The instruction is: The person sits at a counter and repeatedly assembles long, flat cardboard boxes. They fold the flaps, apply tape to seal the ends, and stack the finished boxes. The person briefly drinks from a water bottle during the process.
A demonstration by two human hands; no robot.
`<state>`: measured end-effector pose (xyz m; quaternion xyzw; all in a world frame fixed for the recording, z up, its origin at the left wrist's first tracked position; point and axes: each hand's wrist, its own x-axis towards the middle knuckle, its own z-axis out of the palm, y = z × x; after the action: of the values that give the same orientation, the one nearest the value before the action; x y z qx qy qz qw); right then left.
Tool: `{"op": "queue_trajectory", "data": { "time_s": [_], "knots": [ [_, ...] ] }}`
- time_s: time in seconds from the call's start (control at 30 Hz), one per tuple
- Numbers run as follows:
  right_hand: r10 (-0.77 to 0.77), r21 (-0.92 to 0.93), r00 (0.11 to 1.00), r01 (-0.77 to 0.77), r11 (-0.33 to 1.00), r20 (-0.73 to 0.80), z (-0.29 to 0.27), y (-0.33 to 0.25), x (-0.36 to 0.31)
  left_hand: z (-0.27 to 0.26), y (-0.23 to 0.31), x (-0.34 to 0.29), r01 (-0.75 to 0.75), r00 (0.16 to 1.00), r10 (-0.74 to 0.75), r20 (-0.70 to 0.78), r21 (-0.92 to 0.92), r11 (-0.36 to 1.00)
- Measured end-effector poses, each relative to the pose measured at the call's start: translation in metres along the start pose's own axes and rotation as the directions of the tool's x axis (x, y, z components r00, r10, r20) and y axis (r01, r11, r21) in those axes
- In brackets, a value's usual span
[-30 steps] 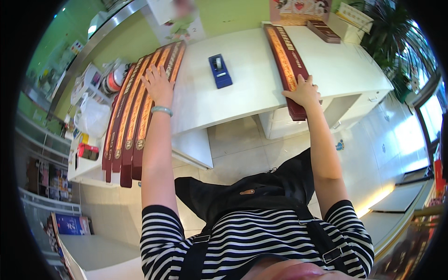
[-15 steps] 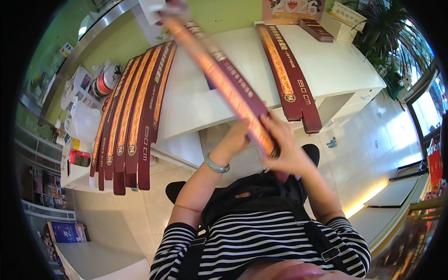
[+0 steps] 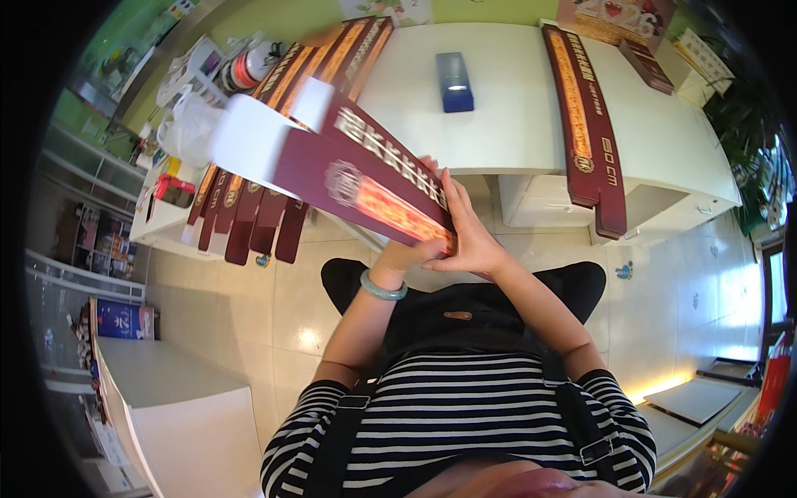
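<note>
A long maroon carton [image 3: 311, 178] with a fiery orange picture strip points up and left from my hands. White inner flaps [image 3: 249, 141] stick out at its far end, so that end is unfolded. Under its near end my left hand [image 3: 408, 252], with a pale green bangle at the wrist, grips it. My right hand [image 3: 469, 224] clasps the other side, fingers stretched along it and thumb near the left hand. Behind the held carton lie several more maroon cartons [image 3: 365, 58], flat and side by side, partly covered by it. One flat carton [image 3: 588, 124] lies apart at the right.
A blue box [image 3: 455, 83] stands on the white table [image 3: 506, 62]. Small brown packets [image 3: 646, 66] lie at the back right. At the left are ribbon spools [image 3: 246, 68], a white plastic bag [image 3: 189, 129] and a red pouch [image 3: 174, 189]. A white cabinet [image 3: 187, 365] stands lower left.
The held carton has swung left and tilted, bringing its white-flapped end into view. The view has shifted, and the blue box now shows beyond it. Both hands remain on the carton.
</note>
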<state>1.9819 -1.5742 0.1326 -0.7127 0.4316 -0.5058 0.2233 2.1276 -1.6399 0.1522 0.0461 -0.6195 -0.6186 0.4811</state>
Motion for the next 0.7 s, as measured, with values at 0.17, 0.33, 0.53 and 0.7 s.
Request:
{"op": "queue_trajectory", "data": {
  "time_s": [0.17,0.33,0.53,0.7],
  "knots": [
    [0.056,-0.11,0.984,-0.037,0.993,0.171,0.018,0.026,-0.022,-0.023,0.022,-0.032,-0.125,0.982,0.077,0.175,0.28,0.952],
    [0.04,0.007,0.989,-0.041,0.999,0.145,0.036,0.019,-0.034,-0.011,0.023,-0.058,-0.026,0.991,-0.013,0.13,0.293,0.956],
    [-0.004,-0.009,0.993,0.005,1.0,0.12,0.034,0.019,-0.042,-0.004,0.024,-0.065,-0.002,0.999,0.016,-0.051,0.257,0.966],
    [0.11,-0.116,0.993,-0.106,0.988,0.03,0.021,0.0,-0.046,0.01,0.092,-0.041,-0.281,0.927,0.262,-0.268,-0.036,0.959]
  ]
}}
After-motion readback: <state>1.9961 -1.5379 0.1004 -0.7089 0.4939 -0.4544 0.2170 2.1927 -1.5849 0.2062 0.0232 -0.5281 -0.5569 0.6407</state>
